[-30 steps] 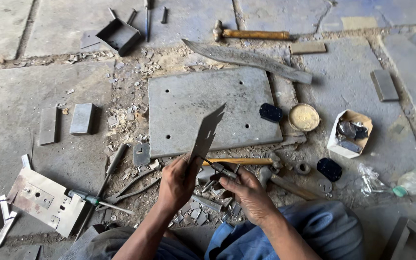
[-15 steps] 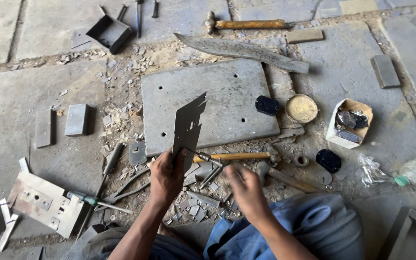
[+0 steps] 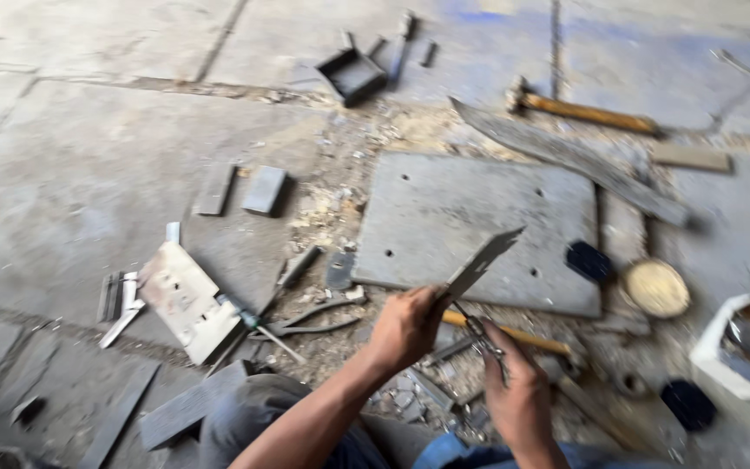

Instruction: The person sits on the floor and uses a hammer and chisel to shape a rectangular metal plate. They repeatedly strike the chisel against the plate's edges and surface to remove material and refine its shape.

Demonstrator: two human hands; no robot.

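My left hand (image 3: 405,328) grips a thin notched sheet-metal piece (image 3: 483,259) by its lower end, holding it tilted up over the near edge of a thick grey steel plate (image 3: 470,217). My right hand (image 3: 518,391) is closed around a small metal tool (image 3: 482,334) whose tip meets the base of the sheet piece. A wooden-handled tool (image 3: 514,334) lies on the floor just under both hands. The frame is motion-blurred.
A hammer (image 3: 588,111) and a long metal strip (image 3: 566,156) lie beyond the plate. A small metal tray (image 3: 353,74) sits at the back. A perforated bracket (image 3: 186,300), pliers (image 3: 305,317) and flat bars lie left. A white box (image 3: 744,347) and a round lid (image 3: 655,288) sit right.
The view has swung right and closer. My right hand has come up from the floor scraps to the base of the sheet piece, now holding a small tool against it.
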